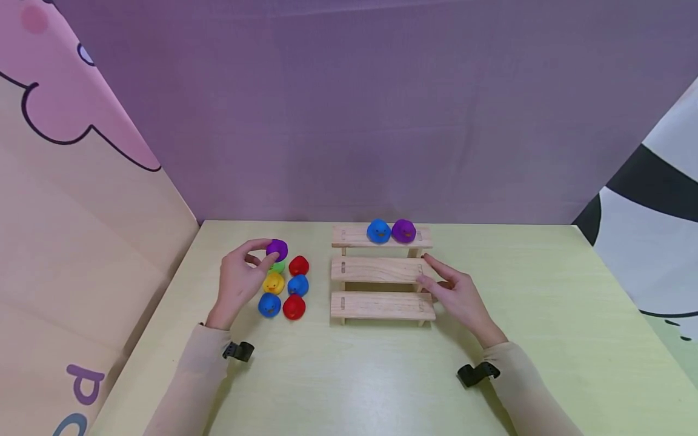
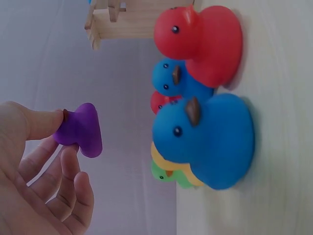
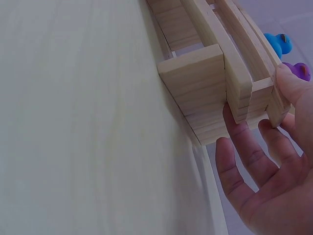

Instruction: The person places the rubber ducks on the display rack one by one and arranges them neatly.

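Note:
Between thumb and fingertips, my left hand [image 1: 242, 275] pinches a small purple rubber duck [image 1: 277, 249], raised above the table. Below it on the tabletop stand several ducks in two rows: a mostly covered green duck [image 1: 278, 267], a yellow duck [image 1: 274, 283], blue ducks [image 2: 215, 142] and red ducks [image 2: 210, 44]. My right hand [image 1: 458, 297] holds the right end of a three-step wooden stand [image 1: 382, 269], with its thumb over the middle step and fingers against the side. A blue duck [image 1: 378, 231] and another purple duck [image 1: 404, 231] sit side by side on the top step.
The pale tabletop [image 1: 349, 375] ends at a purple backdrop [image 1: 349, 121]. A printed panel [image 1: 82, 242] borders the left side, and a black-and-white printed panel [image 1: 654, 242] the right. Black wrist cameras [image 1: 239, 351] are strapped over both sleeves.

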Available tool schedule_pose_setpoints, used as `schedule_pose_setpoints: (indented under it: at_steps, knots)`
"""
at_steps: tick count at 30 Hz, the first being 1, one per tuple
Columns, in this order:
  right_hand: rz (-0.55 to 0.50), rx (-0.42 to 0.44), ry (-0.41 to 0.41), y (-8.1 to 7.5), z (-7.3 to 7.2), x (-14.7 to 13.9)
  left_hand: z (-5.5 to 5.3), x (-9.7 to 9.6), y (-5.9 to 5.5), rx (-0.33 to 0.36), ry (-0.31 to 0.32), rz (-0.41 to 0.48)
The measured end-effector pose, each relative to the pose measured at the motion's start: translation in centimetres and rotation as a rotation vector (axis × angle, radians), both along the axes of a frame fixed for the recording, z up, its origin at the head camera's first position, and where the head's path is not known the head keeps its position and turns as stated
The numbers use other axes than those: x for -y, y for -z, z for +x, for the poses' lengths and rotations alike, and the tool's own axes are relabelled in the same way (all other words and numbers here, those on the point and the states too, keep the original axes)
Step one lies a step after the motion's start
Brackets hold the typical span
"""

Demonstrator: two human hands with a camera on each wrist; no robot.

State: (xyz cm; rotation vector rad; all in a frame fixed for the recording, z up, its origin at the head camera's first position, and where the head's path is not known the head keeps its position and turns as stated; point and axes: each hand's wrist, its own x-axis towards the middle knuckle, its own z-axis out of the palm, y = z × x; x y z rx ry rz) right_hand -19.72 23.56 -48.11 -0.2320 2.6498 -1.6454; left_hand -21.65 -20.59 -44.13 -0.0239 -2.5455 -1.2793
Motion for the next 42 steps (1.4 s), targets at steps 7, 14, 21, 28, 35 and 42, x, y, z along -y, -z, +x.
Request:
schedule_pose_setpoints:
  at_steps: [7,14,21,28,35,42]
  knots:
    - [0.003,-0.003,0.002,-0.1,0.0,0.0,0.0,-0.6,-0.5,-0.007,0.015,0.016]
    - [0.002,-0.003,0.000,0.0,0.0,-0.1,0.1,-1.6,-1.0,-0.017,0.040,0.029]
    - [-0.002,-0.004,0.000,0.1,0.0,-0.1,-0.1,-3.0,-1.5,-0.023,0.081,0.048]
    - [-0.003,-0.008,-0.005,0.1,0.0,-0.1,-0.4,-4.1,-1.8,-0.040,0.095,0.048]
    - [-0.002,-0.011,0.000,-0.1,0.0,0.0,-0.7,-5.3,-2.2,-0.074,0.104,0.072]
    - [-0.008,-0.011,-0.004,0.1,0.0,-0.1,-0.9,-6.6,-2.9,-0.095,0.136,0.112]
